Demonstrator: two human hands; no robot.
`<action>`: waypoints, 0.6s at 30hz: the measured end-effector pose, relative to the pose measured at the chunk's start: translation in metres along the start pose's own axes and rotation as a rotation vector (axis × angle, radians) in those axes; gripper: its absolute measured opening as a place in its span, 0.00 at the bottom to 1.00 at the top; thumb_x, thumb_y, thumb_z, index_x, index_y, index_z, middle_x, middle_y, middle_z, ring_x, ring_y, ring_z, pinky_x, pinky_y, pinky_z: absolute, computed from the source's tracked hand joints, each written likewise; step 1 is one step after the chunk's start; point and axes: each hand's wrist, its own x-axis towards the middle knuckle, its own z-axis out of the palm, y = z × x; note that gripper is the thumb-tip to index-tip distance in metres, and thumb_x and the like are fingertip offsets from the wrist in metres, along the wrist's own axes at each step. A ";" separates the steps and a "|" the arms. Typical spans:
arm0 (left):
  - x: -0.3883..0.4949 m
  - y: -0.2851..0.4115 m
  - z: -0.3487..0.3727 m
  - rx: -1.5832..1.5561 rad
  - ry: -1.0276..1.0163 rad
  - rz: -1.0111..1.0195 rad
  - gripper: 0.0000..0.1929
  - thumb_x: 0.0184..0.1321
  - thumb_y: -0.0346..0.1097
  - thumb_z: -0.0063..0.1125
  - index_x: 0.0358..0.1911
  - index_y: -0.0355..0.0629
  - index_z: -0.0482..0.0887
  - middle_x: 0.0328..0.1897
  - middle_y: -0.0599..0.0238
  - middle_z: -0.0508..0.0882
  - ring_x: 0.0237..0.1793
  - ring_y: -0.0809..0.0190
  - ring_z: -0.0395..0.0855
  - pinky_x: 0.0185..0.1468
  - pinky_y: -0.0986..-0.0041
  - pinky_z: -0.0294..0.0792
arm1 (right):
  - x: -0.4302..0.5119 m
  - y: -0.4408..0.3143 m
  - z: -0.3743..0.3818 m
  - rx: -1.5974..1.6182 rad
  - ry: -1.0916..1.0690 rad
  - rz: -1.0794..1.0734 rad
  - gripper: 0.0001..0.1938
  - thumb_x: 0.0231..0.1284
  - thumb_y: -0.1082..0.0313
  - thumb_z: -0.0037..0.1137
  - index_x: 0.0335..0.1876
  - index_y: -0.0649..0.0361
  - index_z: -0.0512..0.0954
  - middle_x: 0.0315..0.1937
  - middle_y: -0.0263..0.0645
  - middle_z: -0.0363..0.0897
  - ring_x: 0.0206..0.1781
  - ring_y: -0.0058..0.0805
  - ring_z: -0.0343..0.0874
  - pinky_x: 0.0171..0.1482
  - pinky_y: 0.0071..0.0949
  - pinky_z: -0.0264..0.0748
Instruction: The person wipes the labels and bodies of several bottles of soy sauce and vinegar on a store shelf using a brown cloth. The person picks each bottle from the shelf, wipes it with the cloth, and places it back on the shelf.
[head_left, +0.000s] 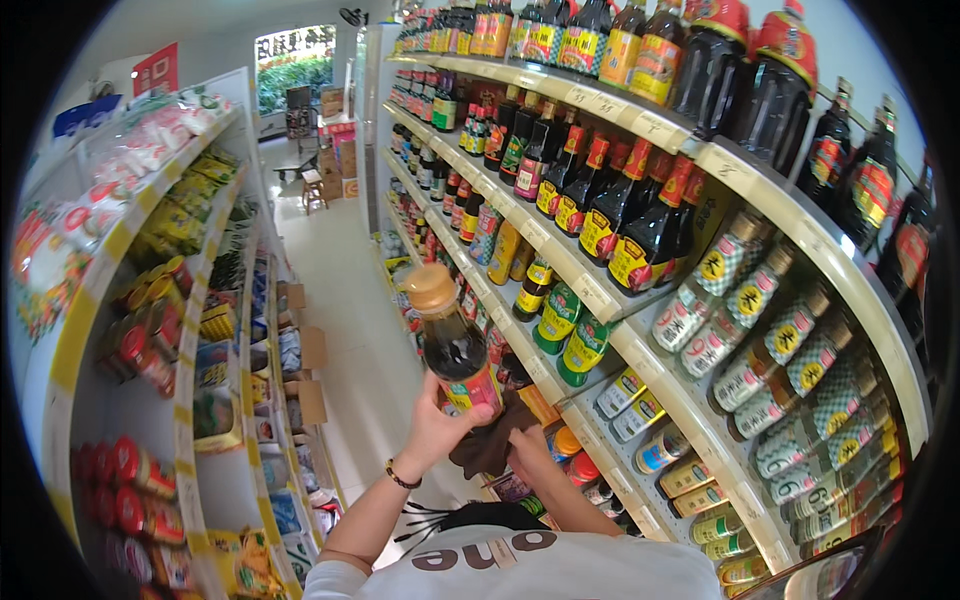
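Observation:
Near the middle of the view, my left hand grips a bottle of dark sauce around its lower part. The bottle has an orange-tan cap and a colourful label, and it stands roughly upright. Just to the right, my right hand holds a dark brown cloth, which is bunched against the bottle's lower side. The cloth hides part of the bottle's base and some of my right fingers.
Tiered shelves with sauce and vinegar bottles rise close on my right. More shelves with jars and bagged goods stand on the left. A tiled aisle runs between them towards a wooden stool and cardboard boxes.

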 end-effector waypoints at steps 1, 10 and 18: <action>0.022 -0.010 -0.006 -0.060 -0.012 0.007 0.34 0.48 0.37 0.75 0.57 0.39 0.68 0.57 0.62 0.76 0.57 0.66 0.73 0.63 0.69 0.64 | 0.021 0.003 -0.006 -0.001 0.022 -0.017 0.26 0.62 0.71 0.51 0.66 0.58 0.61 0.60 0.37 0.68 0.63 0.32 0.69 0.65 0.35 0.66; 0.262 -0.008 -0.075 -0.142 0.001 0.316 0.34 0.49 0.30 0.73 0.59 0.36 0.66 0.58 0.60 0.76 0.57 0.63 0.75 0.62 0.68 0.67 | 0.178 -0.026 -0.010 -0.094 0.005 -0.043 0.21 0.51 0.78 0.48 0.55 0.65 0.69 0.46 0.40 0.74 0.49 0.34 0.76 0.50 0.34 0.76; 0.481 -0.017 -0.102 -0.224 0.053 0.676 0.27 0.55 0.29 0.67 0.58 0.39 0.69 0.54 0.65 0.79 0.53 0.65 0.77 0.60 0.71 0.67 | 0.266 -0.041 -0.004 -0.375 0.060 -0.062 0.18 0.48 0.71 0.59 0.47 0.68 0.75 0.45 0.43 0.77 0.46 0.27 0.77 0.47 0.25 0.74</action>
